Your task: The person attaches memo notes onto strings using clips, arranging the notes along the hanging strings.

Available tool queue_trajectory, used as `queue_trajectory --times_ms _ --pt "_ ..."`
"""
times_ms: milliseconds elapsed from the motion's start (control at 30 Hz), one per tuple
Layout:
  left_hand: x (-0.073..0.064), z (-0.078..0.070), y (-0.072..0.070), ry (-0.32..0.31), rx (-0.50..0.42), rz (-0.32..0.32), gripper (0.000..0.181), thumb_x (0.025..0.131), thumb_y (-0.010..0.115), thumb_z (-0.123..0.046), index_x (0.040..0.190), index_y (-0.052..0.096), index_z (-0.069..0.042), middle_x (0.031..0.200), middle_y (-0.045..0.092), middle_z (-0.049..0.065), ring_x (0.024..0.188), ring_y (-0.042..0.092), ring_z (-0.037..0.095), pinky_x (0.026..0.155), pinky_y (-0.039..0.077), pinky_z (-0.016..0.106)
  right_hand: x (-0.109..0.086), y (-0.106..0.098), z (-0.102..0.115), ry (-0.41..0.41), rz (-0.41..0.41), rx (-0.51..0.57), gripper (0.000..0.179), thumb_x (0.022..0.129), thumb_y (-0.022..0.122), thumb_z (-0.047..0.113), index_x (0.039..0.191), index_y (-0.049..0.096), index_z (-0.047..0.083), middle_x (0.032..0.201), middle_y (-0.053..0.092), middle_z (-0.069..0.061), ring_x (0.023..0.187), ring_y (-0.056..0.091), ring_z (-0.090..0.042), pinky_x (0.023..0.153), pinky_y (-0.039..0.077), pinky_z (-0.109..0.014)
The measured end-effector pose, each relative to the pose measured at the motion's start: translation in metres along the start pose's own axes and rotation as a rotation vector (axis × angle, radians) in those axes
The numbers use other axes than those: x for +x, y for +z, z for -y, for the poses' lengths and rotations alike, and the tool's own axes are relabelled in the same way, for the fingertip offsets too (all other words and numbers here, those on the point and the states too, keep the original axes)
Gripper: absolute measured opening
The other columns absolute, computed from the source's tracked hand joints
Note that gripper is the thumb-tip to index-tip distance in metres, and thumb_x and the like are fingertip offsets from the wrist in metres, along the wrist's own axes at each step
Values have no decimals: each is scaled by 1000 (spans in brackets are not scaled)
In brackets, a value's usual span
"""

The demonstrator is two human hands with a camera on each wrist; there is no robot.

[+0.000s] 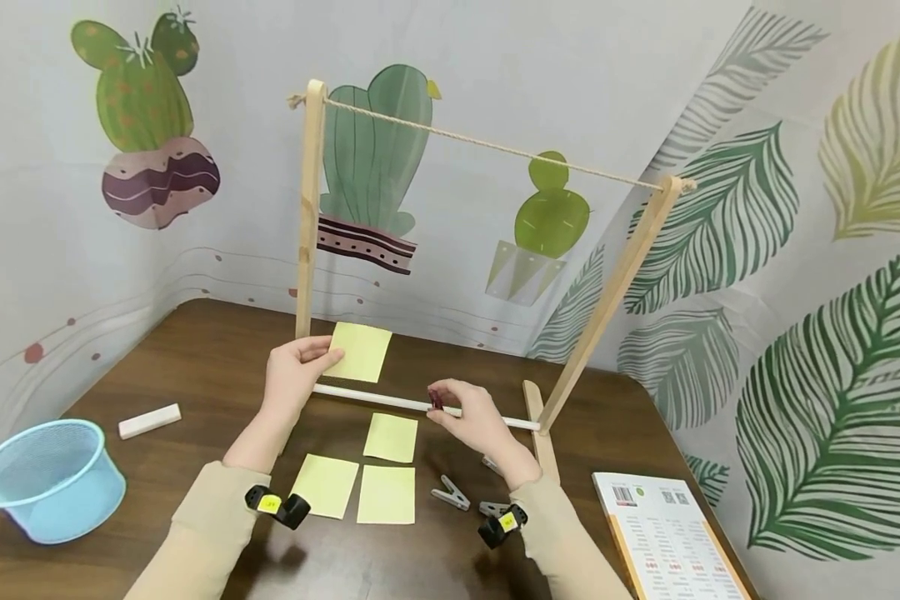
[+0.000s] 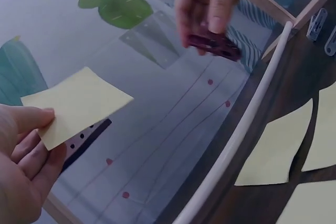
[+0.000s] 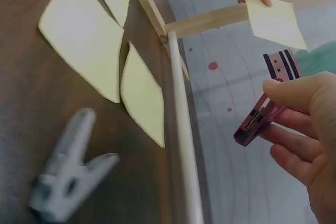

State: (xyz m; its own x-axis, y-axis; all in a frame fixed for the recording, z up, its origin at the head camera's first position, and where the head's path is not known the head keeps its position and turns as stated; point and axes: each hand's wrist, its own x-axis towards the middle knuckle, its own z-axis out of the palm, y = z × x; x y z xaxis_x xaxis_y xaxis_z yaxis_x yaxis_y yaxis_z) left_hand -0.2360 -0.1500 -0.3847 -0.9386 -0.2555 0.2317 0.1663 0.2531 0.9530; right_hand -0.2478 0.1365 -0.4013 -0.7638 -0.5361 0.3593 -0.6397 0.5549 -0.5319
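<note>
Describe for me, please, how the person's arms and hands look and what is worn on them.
The left hand and right hand are ungloved. Both arms wear plain beige long sleeves. Near each cuff sits a small, black, blocky device, one on the left and one on the right, each bearing a yellow label with marks too small to read.

Brown table (image 1: 217,358): notes (image 1: 386,495), clips (image 1: 461,502), basket (image 1: 82,500), booklet (image 1: 667,533), block (image 1: 150,421), frame (image 1: 609,304).

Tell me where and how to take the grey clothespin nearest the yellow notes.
Pinch the grey clothespin by its splayed handles, probably best coming from the yellow notes: it lies flat, handles spread toward them, closed jaws pointing away.
</note>
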Motion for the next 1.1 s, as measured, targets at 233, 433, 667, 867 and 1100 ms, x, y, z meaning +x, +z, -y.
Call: queue_trajectory --times_ms 233,433,667,867,1100 --pt "13 -15 -4 137 13 -7 39 88 74 -29 113 71 0 104 73 20 86 60 -7 80 47 14 27 -21 20 -68 -28 -39 35 87 74 10 119 64 3 108 72 -9 99 70 -22 91 53 -41" --pt "24 -42 -9 236 40 3 37 88 74 -23 113 70 3 103 72 25 76 59 -17 74 47 6 52 -43 44 -167 -63 -65 33 87 73 9 118 63 4 109 72 -10 101 70 -22 93 53 -38" --pt "39 -83 -18 325 42 -38 36 88 75 -23 113 71 2 101 72 25 75 60 -17 71 48 7 88 -80 82 -285 -106 21 33 85 73 3 116 63 -2 106 71 -15 99 70 -27 93 53 -30" --pt "49 -107 -23 421 16 -109 35 86 76 -22 111 72 2 99 73 24 74 60 -19 70 48 6 121 -110 116 -309 -124 173 33 86 71 0 117 61 -5 109 70 -18 99 70 -27 93 53 -27" --pt "54 -134 -22 451 -1 -178 33 85 77 -22 110 74 -2 99 74 20 80 68 -6 73 50 8 155 -155 155 -250 -216 301 32 87 67 -4 119 60 -6 111 68 -20 100 68 -23 93 53 -28"
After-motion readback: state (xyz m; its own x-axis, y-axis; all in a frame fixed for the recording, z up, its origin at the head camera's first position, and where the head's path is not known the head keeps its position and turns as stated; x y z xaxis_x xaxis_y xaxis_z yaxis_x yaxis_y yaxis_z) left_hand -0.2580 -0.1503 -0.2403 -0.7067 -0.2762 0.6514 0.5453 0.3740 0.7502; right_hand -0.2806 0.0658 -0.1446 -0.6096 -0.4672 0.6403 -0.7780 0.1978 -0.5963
